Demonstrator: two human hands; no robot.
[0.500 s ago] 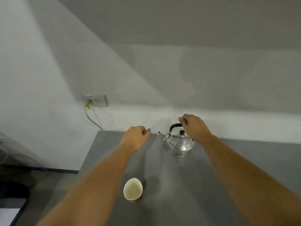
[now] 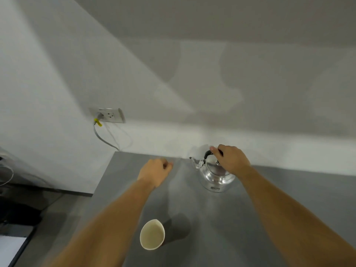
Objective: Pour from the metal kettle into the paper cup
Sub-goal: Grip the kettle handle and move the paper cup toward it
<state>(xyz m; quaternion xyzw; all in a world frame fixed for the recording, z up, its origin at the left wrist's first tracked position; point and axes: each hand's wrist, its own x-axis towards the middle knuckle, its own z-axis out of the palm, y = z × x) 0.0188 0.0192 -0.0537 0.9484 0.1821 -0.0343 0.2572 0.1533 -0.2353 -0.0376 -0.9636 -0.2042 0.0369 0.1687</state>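
Note:
A shiny metal kettle [image 2: 213, 175] stands upright at the back of the grey table [image 2: 289, 199], its spout pointing left. My right hand [image 2: 230, 159] is over the kettle's top, with its fingers curled around the black handle. My left hand [image 2: 155, 173] hovers over the table to the left of the kettle, fingers loosely curled, holding nothing. A white paper cup [image 2: 152, 236] stands near the front of the table, below and between my forearms, and looks empty.
A white wall rises right behind the table. A wall socket [image 2: 110, 115] with a grey cable [image 2: 104, 138] plugged in hangs left of the table's back corner. The table's left edge drops to a dark floor with dim objects.
My right hand has closed down onto the kettle's handle. My left hand has barely moved, and the kettle and cup stand where they were.

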